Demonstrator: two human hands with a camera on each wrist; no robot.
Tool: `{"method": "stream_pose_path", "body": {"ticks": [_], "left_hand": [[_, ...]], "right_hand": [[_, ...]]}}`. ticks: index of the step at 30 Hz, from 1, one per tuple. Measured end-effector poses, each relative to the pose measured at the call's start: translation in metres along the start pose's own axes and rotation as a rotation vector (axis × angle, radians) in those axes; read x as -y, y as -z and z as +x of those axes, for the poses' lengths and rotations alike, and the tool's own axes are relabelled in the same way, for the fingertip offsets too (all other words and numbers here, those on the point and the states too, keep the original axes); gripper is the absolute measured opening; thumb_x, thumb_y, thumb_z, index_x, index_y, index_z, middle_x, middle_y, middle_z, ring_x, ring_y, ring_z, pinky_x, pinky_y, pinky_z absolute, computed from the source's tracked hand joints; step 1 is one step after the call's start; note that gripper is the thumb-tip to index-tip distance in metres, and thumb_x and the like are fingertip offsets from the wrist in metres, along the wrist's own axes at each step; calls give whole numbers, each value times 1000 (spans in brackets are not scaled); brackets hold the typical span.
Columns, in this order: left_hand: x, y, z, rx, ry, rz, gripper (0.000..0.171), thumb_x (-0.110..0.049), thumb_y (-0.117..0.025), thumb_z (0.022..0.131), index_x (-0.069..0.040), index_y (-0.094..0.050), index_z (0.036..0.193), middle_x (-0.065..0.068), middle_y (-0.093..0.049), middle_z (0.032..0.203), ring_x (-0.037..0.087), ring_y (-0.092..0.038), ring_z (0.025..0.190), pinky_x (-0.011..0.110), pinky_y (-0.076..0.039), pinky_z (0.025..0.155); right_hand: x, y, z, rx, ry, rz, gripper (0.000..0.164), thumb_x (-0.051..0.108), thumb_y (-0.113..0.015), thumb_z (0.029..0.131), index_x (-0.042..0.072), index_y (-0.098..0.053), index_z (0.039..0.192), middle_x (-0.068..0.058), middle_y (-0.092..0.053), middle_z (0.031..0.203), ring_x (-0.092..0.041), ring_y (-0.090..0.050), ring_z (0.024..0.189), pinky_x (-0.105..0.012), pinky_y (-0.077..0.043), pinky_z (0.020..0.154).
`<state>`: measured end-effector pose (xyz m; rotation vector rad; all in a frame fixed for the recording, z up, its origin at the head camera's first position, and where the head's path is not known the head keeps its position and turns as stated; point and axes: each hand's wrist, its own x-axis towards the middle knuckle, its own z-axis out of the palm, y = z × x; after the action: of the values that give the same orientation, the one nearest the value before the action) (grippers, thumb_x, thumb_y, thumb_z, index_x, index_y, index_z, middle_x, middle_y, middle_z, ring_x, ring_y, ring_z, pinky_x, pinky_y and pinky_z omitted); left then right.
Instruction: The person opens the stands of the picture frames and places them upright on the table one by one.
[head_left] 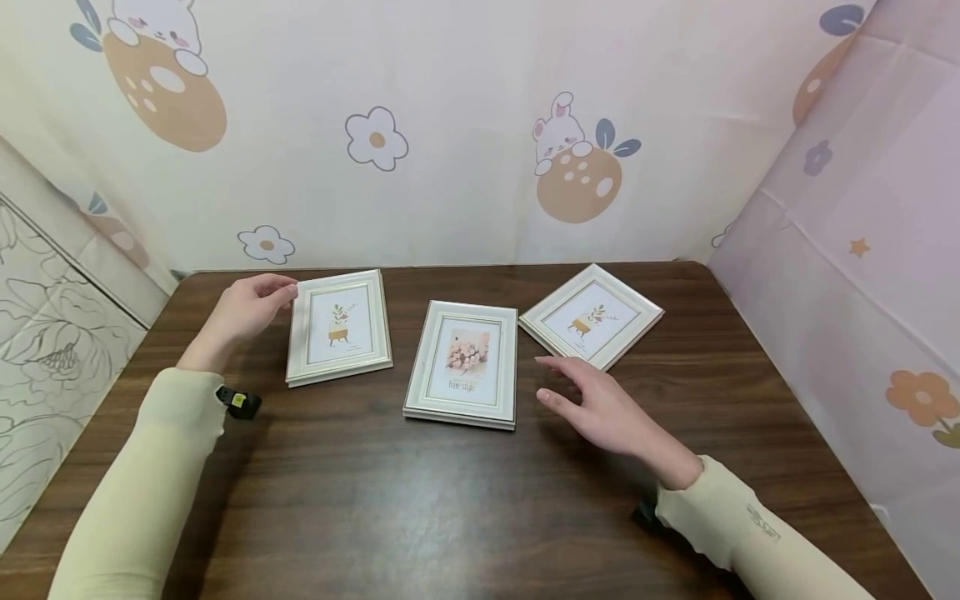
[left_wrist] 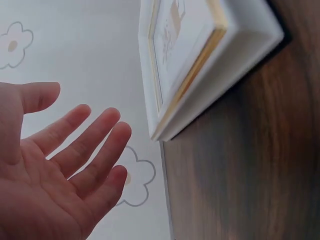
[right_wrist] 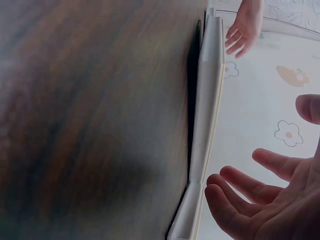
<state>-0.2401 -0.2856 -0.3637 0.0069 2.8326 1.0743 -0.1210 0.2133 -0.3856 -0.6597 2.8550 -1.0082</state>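
Note:
Three white picture frames with thin gold trim lie face up. The left frame [head_left: 339, 325] and the right frame [head_left: 592, 317] show a potted plant; the middle frame [head_left: 465, 364] shows pink flowers and lettering. My left hand [head_left: 247, 310] hovers by the left frame's upper left corner. In the left wrist view, that hand [left_wrist: 75, 165] has loosely bent fingers and a gap to the frame [left_wrist: 225, 65]. Between the middle and right frames, my right hand [head_left: 603, 408] is held with relaxed fingers. The right wrist view shows this hand [right_wrist: 265, 200] holding nothing.
The frames lie on a dark brown wooden table [head_left: 420, 508]. Behind it hangs a pale curtain [head_left: 457, 75] printed with rabbits and flowers. Another printed sheet [head_left: 847, 275] bounds the right side, and a line-drawn floral panel [head_left: 60, 358] stands at the left.

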Motion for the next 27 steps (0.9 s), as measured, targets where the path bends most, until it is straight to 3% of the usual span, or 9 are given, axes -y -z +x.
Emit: {"method": "stream_pose_path", "body": {"ticks": [14, 22, 27], "left_hand": [[12, 7, 23, -2, -12, 77, 57, -48, -44, 103, -4, -54, 137, 27, -63, 122, 39, -58, 113, 55, -46, 90], [25, 4, 37, 33, 7, 91, 49, -36, -51, 104, -3, -50, 140, 27, -52, 138, 46, -45, 128, 60, -40, 100], [29, 3, 44, 55, 15, 102, 49, -32, -52, 103, -2, -48, 142, 29, -51, 139, 48, -42, 130, 61, -39, 101]], "right_hand": [[6, -3, -12, 19, 24, -6, 47, 32, -64, 99, 10, -55, 139, -3, -59, 135, -25, -58, 117, -47, -50, 92], [12, -7, -18, 26, 40, -11, 45, 30, -67, 97, 12, -57, 137, 1, -58, 136, -19, -53, 126, -46, -46, 100], [14, -9, -20, 30, 60, -13, 45, 29, -68, 96, 11, -57, 137, 1, -57, 136, -18, -52, 128, -46, -44, 103]]}}
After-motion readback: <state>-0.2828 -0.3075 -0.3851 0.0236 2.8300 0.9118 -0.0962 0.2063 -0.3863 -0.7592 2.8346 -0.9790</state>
